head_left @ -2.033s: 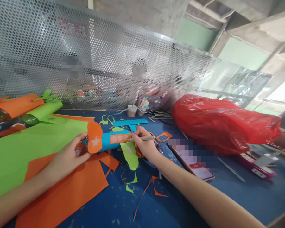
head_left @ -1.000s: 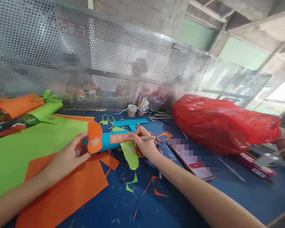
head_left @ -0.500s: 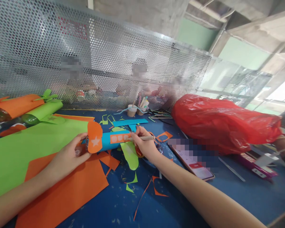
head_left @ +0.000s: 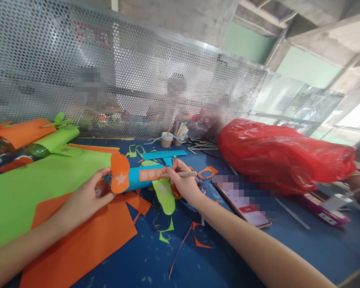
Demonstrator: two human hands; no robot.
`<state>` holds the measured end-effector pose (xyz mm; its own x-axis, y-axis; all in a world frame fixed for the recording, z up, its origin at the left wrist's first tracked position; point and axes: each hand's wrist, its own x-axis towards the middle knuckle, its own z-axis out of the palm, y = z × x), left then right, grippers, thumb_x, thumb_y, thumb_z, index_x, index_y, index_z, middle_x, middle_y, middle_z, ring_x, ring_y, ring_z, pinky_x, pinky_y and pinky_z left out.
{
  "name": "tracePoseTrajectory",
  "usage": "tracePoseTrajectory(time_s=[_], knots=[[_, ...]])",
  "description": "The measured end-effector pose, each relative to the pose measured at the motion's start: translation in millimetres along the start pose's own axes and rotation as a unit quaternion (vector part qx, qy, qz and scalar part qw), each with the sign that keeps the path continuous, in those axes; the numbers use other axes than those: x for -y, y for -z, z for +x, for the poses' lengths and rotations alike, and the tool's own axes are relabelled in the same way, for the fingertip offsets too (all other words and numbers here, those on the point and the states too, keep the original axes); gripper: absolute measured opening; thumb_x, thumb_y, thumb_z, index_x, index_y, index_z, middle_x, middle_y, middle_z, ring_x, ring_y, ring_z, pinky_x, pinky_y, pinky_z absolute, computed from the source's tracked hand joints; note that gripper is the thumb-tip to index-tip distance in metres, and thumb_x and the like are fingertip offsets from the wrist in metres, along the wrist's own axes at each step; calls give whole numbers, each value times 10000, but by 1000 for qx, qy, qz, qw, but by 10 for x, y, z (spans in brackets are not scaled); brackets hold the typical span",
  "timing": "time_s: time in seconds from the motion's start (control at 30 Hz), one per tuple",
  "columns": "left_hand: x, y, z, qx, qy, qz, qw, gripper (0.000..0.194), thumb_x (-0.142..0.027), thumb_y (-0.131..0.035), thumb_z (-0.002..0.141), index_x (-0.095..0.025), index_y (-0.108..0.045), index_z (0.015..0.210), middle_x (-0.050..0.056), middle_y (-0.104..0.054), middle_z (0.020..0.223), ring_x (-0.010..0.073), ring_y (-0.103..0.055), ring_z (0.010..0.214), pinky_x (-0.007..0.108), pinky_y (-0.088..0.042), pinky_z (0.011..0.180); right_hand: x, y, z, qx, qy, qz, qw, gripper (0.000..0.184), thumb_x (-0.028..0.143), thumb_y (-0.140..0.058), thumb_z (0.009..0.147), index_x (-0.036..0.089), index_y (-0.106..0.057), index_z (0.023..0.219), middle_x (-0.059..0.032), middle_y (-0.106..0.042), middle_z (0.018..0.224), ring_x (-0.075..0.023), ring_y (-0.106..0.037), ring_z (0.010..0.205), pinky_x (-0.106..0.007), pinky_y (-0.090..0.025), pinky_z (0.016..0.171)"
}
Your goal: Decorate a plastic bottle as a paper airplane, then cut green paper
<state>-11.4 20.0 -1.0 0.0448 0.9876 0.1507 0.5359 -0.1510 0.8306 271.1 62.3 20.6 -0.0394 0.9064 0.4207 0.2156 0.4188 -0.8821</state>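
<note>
My left hand point(head_left: 97, 192) grips the left end of a bottle wrapped in blue paper point(head_left: 134, 179), which lies sideways. An orange paper piece with a pale star point(head_left: 120, 173) stands at that end. Along the bottle's side runs an orange strip with pale round shapes point(head_left: 151, 175). A green paper wing point(head_left: 164, 197) sticks out toward me. In my right hand point(head_left: 183, 180) is a light-coloured pen point(head_left: 185, 174), its tip at the right part of the strip. The bottle's right end is partly hidden behind this hand.
Orange sheets point(head_left: 87, 240) and a green sheet point(head_left: 15, 196) lie on the left. Paper-wrapped bottles point(head_left: 33, 134) lie behind them. Cups with pens point(head_left: 167, 140) stand by the perforated screen point(head_left: 156, 80). On the right are a phone point(head_left: 243, 204) and a red plastic bag point(head_left: 276, 156).
The pen and my right hand have shifted very slightly. My left hand and the bottle stay where they were.
</note>
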Motion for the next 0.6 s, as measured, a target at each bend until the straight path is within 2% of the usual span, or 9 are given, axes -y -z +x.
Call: tracePoseTrajectory(time_s=[0.23, 0.37, 0.5, 0.6], knots=[[62, -13, 49, -13, -7, -3, 1000, 781, -613, -602, 695, -202, -479, 1347, 147, -625, 1377, 357, -694, 1097, 507, -543, 960, -35, 2, 8, 0, 6, 0, 1000, 279, 343, -599, 812, 255, -387, 652, 86, -407, 505, -113, -343, 461, -263, -266, 478], [87, -13, 59, -14, -6, 6, 1000, 748, -598, -603, 713, -226, -476, 1350, 133, -622, 1384, 346, -691, 1097, 494, -530, 969, -45, 5, 13, -4, 9, 4, 1000, 275, 322, -596, 804, 256, -381, 646, 89, -390, 506, -113, -338, 464, -263, -264, 481], [79, -3, 49, -1, 8, 0, 1000, 772, -574, -595, 732, -201, -436, 1389, 144, -578, 1436, 353, -658, 1145, 476, -492, 1000, -45, 6, 17, 0, 3, -1, 1000, 271, 326, -597, 806, 254, -389, 648, 88, -393, 511, -112, -332, 465, -264, -256, 479], [89, 0, 48, 3, 9, 14, 1000, 770, -555, -588, 751, -194, -421, 1411, 137, -598, 1413, 344, -663, 1106, 456, -490, 981, -56, 6, 20, -7, 10, 0, 1000, 275, 315, -591, 803, 254, -378, 640, 86, -394, 515, -111, -336, 468, -264, -261, 481]])
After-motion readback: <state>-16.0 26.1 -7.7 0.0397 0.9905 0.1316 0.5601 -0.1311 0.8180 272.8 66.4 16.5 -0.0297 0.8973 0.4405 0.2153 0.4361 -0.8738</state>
